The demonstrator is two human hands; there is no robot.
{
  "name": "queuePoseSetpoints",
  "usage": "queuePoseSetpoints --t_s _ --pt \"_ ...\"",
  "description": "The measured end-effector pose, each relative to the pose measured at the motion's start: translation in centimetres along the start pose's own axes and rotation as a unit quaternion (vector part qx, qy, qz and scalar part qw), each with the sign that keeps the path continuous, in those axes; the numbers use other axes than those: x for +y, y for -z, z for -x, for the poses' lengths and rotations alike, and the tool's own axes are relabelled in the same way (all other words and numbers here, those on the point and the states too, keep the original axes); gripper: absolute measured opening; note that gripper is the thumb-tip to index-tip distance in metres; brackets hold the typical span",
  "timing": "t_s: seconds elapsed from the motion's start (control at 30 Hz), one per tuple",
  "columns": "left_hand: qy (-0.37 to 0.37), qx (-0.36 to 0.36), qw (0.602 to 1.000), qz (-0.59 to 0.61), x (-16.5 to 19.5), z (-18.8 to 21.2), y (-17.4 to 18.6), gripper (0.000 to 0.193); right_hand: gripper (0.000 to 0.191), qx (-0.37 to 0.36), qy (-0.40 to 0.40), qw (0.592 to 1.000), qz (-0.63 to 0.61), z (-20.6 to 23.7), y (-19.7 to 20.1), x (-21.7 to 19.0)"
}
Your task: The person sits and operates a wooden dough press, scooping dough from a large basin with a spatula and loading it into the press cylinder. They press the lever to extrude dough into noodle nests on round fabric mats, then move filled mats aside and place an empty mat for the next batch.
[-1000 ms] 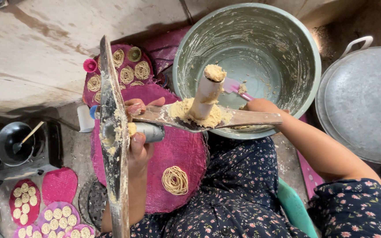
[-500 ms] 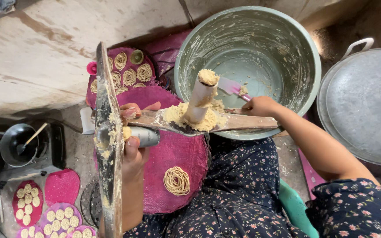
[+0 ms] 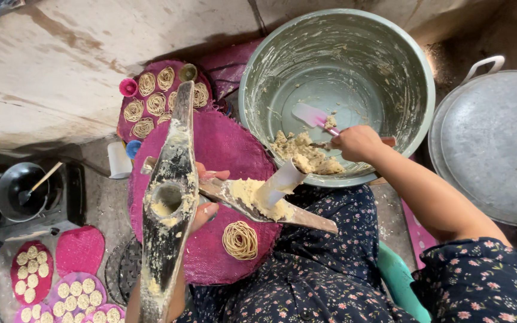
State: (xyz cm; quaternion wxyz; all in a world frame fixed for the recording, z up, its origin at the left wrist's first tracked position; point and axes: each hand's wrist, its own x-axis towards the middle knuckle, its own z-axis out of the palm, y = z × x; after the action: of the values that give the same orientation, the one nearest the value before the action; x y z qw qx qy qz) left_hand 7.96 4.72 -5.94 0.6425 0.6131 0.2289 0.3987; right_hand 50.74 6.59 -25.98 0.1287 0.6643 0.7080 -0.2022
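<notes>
My left hand [image 3: 201, 206] grips a wooden noodle press [image 3: 169, 203], its upper arm swung open and smeared with dough. The lower arm with its plunger [image 3: 279, 185] lies across my lap, dough caked around it. My right hand [image 3: 357, 142] reaches into a large metal basin [image 3: 414, 72] and holds a pink spatula [image 3: 312, 116] over a lump of pale dough [image 3: 300, 152]. Under the press lies a round magenta woven mat [image 3: 222, 143] with one coil of pressed noodles [image 3: 240, 240] on it.
Another mat with several noodle coils [image 3: 151, 98] sits at the back left. Small mats with round noodle discs [image 3: 28, 278] lie at lower left beside a dark pot with a spoon [image 3: 22, 188]. A big metal lid [image 3: 492, 143] rests at right. A concrete wall [image 3: 61, 66] runs along the top.
My right hand let go of the press's lower arm and moved into the basin, taking up the pink spatula. The press's upper arm stays raised in my left hand.
</notes>
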Motion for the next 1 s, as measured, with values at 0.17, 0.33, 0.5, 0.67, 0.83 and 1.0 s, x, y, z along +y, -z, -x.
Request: queuePoseSetpoints --t_s 0.17,0.33,0.5,0.67,0.83,1.0 --pt "-0.029 0.020 0.999 -0.024 -0.7 1.0 1.1 0.060 0.025 0.017 0.015 0.995 -0.096 -1.2 -0.7 -0.2" --pt "0.009 -0.021 1.000 -0.010 -1.6 1.1 1.6 0.062 0.030 -0.060 0.010 0.988 -0.142 -0.4 0.9 2.4" --pt "0.132 0.022 0.974 -0.183 -1.6 0.6 0.9 0.054 0.037 -0.087 0.025 0.940 -0.328 4.4 5.4 7.5" --pt "0.051 -0.032 0.978 -0.199 -3.4 -2.1 -0.3 0.050 0.041 -0.067 -0.028 0.920 -0.386 8.4 9.8 9.4" --pt "0.087 -0.003 0.968 -0.236 -3.3 -0.8 -0.3 0.049 0.038 0.037 0.081 0.982 -0.168 7.5 7.6 6.4" --pt "0.126 0.027 0.972 -0.195 -1.9 0.3 0.0 0.049 0.039 -0.055 -0.015 0.995 -0.080 5.1 2.7 3.2"
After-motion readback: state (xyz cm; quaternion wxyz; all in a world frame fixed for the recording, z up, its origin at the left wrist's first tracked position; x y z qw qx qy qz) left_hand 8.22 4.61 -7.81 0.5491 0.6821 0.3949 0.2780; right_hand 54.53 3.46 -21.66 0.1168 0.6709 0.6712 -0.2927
